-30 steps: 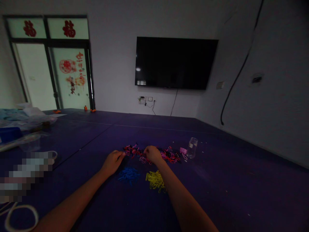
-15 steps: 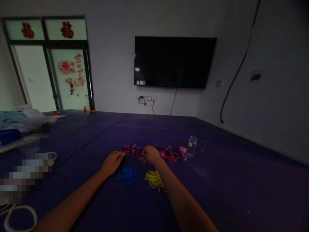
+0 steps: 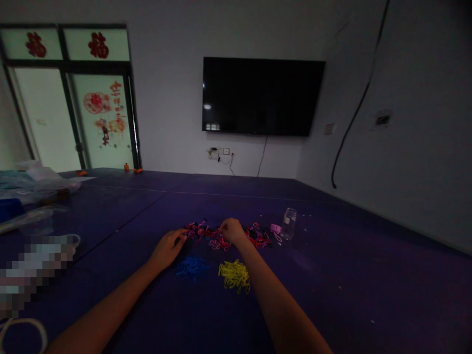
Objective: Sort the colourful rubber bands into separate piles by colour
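Note:
A heap of mixed red, pink and black small bands [image 3: 258, 236] lies on the dark purple table [image 3: 350, 275]. My right hand [image 3: 233, 231] rests on the middle of that heap, fingers curled and pinched into the bands. My left hand [image 3: 167, 248] lies at the heap's left end, fingers stretched toward it and touching the edge. Nearer to me sit a small blue pile [image 3: 191, 268] and a small yellow pile [image 3: 234, 275], between my two forearms.
A small clear jar [image 3: 289, 223] stands right of the heap with a pink lid [image 3: 275, 228] beside it. Plastic bags and clutter [image 3: 33, 184] sit at the far left. A white cord loop [image 3: 22, 332] lies at the near left. A television hangs on the far wall.
The view has shifted slightly; both hands stay on the mixed heap, with my right hand's fingers working a little among the bands.

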The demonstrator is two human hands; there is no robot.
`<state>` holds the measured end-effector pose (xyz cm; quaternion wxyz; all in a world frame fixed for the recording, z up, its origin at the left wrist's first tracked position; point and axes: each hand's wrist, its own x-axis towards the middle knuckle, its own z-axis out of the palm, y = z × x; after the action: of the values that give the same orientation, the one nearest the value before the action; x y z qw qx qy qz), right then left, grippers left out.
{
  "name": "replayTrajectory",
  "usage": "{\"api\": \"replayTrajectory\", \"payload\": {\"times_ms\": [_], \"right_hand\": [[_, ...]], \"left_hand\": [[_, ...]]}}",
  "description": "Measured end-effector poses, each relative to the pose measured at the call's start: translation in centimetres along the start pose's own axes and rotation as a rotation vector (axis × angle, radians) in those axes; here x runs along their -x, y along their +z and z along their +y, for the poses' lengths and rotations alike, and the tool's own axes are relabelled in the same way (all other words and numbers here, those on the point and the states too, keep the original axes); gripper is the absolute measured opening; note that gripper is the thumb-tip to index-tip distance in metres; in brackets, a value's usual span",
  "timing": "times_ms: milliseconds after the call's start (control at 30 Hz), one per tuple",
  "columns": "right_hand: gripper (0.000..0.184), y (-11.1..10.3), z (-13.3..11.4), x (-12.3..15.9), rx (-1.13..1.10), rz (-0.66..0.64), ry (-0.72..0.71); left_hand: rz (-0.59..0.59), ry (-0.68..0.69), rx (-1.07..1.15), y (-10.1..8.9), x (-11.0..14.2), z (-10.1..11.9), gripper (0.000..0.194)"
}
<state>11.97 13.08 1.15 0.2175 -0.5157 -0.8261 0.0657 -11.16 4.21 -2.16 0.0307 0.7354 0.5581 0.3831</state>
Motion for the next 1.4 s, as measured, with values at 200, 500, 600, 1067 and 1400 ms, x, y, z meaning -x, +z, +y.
{"api": "replayTrajectory", "payload": {"times_ms": [200, 500, 600, 1067, 1400], "right_hand": [[0.030, -0.1, 0.7, -0.4, -0.034, 0.018, -0.004], [0.033, -0.3, 0.8, -0.3, -0.064, 0.015, -0.018], [0.030, 0.2, -0.5, -0.1, -0.070, -0.016, -0.049], [0.021, 0.8, -5.0, 1.7, 0.238, -0.117, -0.085], [0.027, 0.6, -5.5, 1.8, 0.314, -0.145, -0.120]], "left_hand": [[0.009, 0.007, -0.014, -0.1, 0.0, -0.1, 0.041], [0.016, 0.000, -0.009, -0.2, 0.0, -0.2, 0.039], [0.018, 0.003, -0.013, -0.1, 0.0, -0.4, 0.039], [-0.011, -0.013, 0.009, 0.0, -0.1, 0.3, 0.035], [0.013, 0.001, 0.013, 0.2, -0.1, 0.6, 0.035]]}}
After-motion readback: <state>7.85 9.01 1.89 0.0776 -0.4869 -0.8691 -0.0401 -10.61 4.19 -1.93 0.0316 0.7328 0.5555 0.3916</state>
